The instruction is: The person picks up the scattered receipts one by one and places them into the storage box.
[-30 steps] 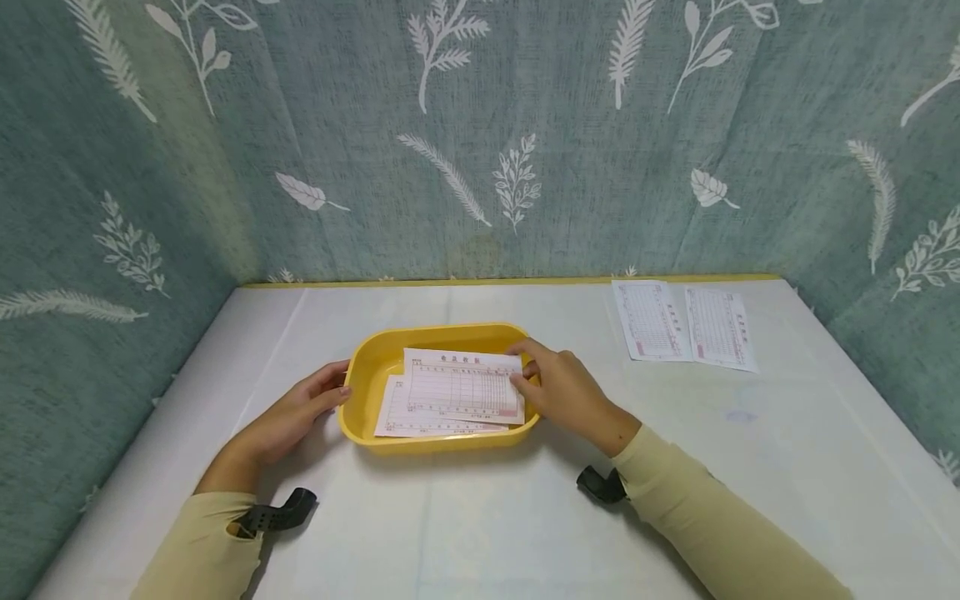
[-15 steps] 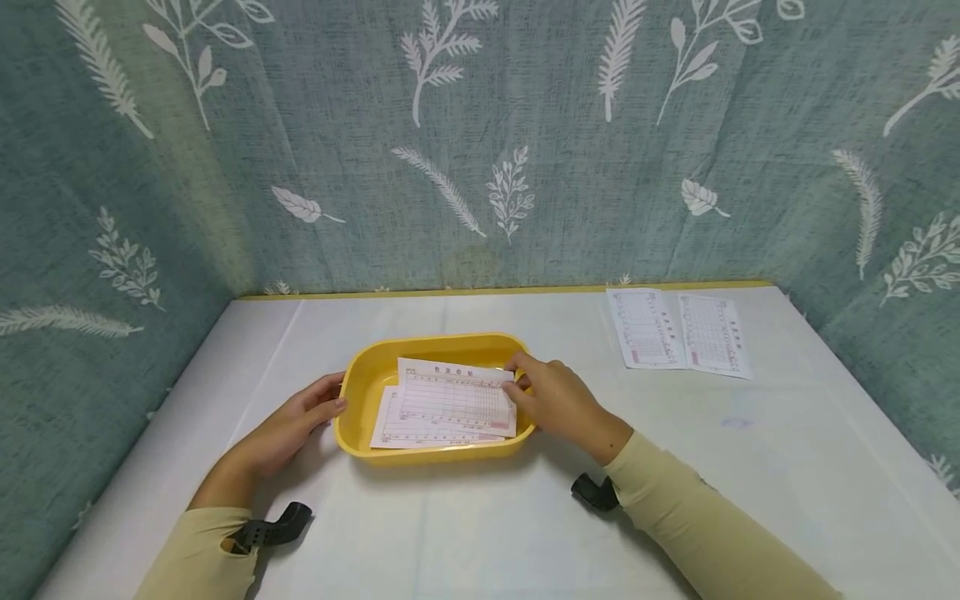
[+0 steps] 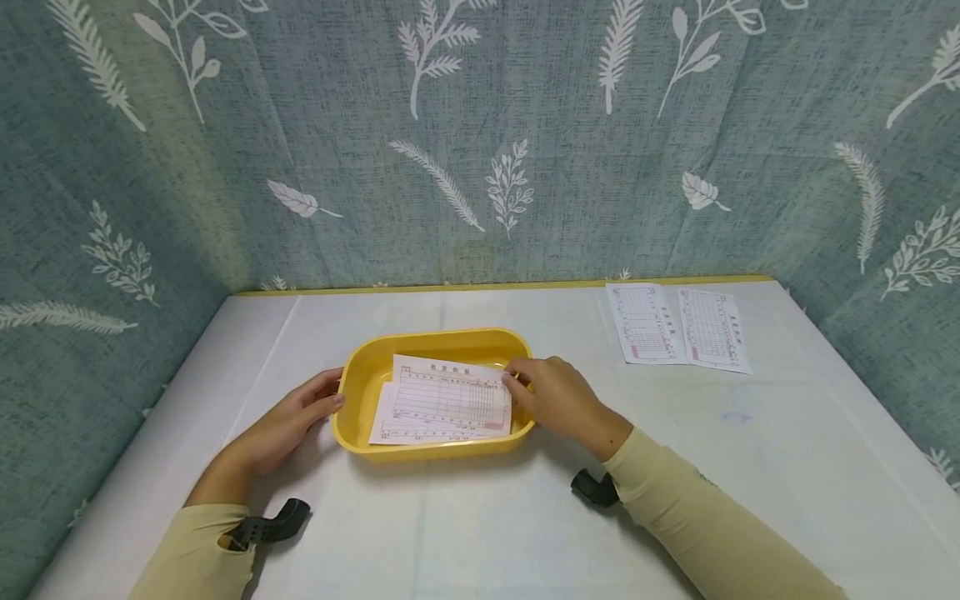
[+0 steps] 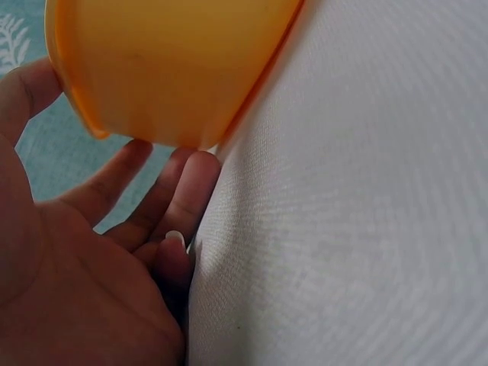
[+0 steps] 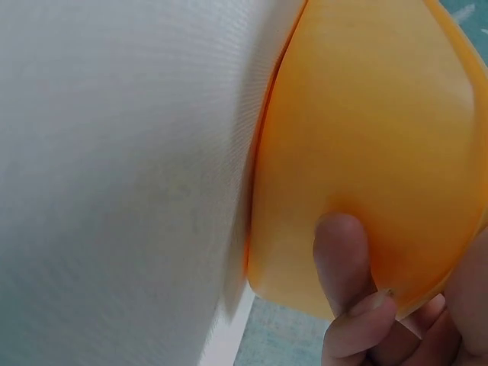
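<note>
the upper paper form [image 3: 450, 393] bears the heading, apparently 收款收据, its smaller print illegible.

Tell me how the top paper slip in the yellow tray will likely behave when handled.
The top slip looks like paper with almost no visible thickness, so it's probably light and floppy. It overlaps another slip, so pushing it might drag that one along. Being flat, it's unlikely to roll.

Teal cloth [image 3: 585, 225] with white leaf prints stands behind a white tabletop [image 3: 465, 533], a yellow strip [image 3: 525, 285] between.
</note>
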The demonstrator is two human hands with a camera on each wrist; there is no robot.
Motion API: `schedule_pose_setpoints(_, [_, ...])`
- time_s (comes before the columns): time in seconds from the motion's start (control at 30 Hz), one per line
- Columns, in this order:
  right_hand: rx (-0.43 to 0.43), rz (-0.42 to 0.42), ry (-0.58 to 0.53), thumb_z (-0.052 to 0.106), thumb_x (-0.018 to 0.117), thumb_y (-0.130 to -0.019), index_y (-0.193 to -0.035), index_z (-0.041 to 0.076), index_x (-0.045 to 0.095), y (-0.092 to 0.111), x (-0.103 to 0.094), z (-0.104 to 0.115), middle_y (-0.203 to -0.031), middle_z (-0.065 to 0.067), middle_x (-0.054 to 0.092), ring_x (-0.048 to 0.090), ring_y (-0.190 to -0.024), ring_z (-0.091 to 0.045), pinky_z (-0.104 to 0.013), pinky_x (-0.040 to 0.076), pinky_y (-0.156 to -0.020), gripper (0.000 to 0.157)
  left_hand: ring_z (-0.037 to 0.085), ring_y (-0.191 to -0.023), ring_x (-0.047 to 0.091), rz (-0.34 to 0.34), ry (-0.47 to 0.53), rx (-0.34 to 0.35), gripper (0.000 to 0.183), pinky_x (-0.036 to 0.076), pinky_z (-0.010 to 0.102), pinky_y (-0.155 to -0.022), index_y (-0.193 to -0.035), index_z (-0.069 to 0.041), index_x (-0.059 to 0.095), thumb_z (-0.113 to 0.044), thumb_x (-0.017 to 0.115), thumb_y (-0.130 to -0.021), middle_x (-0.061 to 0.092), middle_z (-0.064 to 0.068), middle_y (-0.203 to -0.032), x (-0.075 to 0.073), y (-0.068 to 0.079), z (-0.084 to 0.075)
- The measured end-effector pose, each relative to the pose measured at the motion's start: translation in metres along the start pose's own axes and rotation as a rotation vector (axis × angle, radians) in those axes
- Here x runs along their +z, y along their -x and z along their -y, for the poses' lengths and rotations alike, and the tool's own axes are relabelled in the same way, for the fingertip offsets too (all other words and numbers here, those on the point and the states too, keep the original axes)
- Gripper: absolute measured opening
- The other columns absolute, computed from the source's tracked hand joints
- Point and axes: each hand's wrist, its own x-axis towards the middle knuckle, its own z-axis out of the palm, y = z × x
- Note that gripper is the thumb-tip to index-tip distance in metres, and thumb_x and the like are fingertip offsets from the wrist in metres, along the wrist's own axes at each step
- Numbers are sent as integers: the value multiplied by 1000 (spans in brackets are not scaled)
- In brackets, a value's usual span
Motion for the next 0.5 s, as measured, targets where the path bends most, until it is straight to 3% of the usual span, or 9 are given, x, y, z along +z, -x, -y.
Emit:
schedule_pose_setpoints(0.17, [3,-4,2,27,56,-92,-94,15,67,0,0,0,-69,9,60,47,-48,-7,-22,39,-46,17,28,-136,23,1,20,-2,57,19,52,-110,-142,-18,30,-43,47,-93,30,8,-148,0,-1,0])
schedule_pose_setpoints(0.5, [28,33,-55,29,56,-92,-90,15,65,1,1,2,-66,7,59,49,-41,-8,-23,41,-41,17,26,-134,26,-2,26,-5,57,20,51,-110,-142,-18,30,-42,46,-94,31,8,-148,0,-1,1])
